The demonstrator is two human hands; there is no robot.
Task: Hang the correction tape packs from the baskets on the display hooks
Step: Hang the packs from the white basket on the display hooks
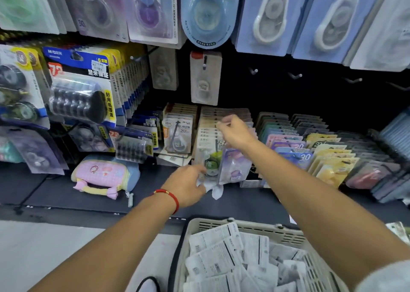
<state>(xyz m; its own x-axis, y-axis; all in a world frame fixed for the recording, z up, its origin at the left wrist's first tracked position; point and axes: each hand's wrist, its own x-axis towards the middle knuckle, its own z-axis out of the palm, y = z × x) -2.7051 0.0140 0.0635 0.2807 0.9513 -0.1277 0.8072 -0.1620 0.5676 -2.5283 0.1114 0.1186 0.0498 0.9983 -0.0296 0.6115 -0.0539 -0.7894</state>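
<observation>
Reaching: both hands at the hook rows
left hand (pixel 185 182): gripping clear packs (pixel 213 169) at their lower edge
right hand (pixel 235 132): fingertips pinching a pack's top
basket (pixel 246 226): more packs inside, near the bottom edge

A dark wall (pixel 310 96) with metal hooks (pixel 297 75) holds rows of tape packs (pixel 288 145). Below it runs a low dark shelf (pixel 55 192). A soft pink pencil case (pixel 104 175) lies on the shelf. A pale basket (pixel 233 224) full of white packs (pixel 221 251) sits near the grey floor (pixel 44 247).
</observation>
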